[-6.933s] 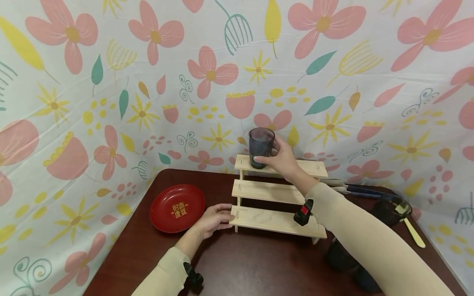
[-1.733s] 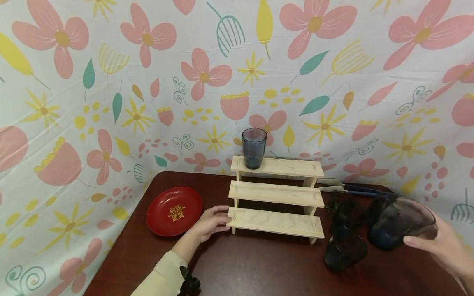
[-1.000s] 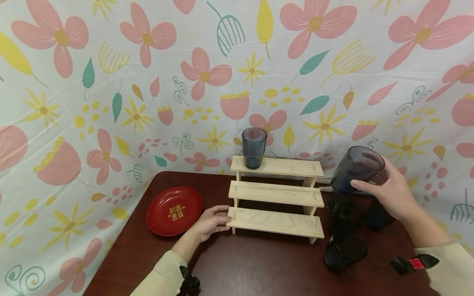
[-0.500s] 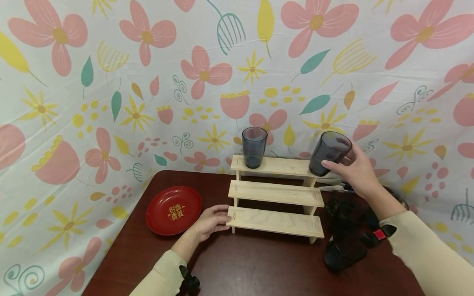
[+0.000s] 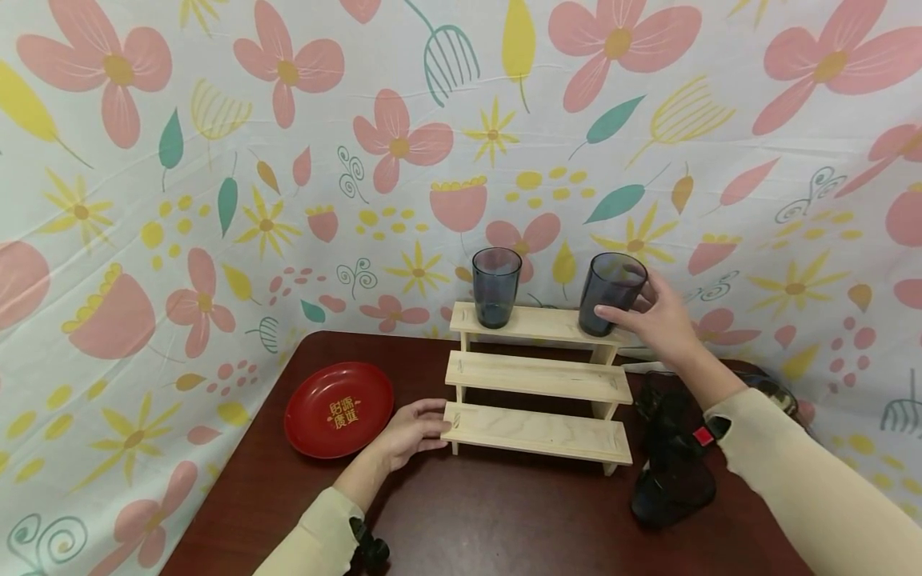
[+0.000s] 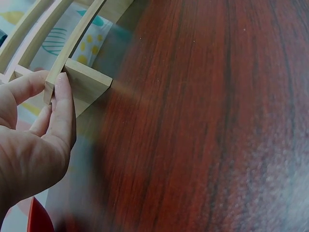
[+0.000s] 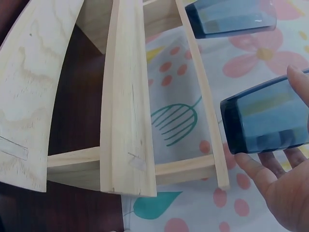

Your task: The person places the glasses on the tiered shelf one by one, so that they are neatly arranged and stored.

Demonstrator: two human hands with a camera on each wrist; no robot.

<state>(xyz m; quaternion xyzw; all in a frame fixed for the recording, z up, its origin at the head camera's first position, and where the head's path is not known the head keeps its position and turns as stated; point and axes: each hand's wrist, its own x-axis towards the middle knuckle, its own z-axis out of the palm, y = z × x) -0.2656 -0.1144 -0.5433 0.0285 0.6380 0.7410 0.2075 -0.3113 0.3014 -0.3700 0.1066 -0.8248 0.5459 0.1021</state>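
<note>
A three-tier wooden display stand [image 5: 536, 376] stands on the table. My left hand [image 5: 410, 436] pinches the left end of its lowest board between thumb and fingers, as the left wrist view shows. My right hand [image 5: 666, 320] grips a smoky blue drinking glass [image 5: 605, 292], slightly tilted, at the right end of the top board. In the right wrist view the base of this glass [image 7: 265, 118] is close to the board's edge; whether it touches is unclear. A second matching glass [image 5: 495, 288] stands upright on the top board's left part.
Left of the stand lies a red plate [image 5: 306, 420] with gold characters. To the right, a dark glass [image 5: 670, 496] and other dark items are crowded, partly hidden by my right forearm. Pale-tipped utensils [image 5: 644, 367] lie behind them. A flower-printed cloth [image 5: 403, 64] hangs behind the table.
The right hand set the first glass on the top board, then brought the second from the table's right side leftward to that board's right end. The left hand stays on the stand.
</note>
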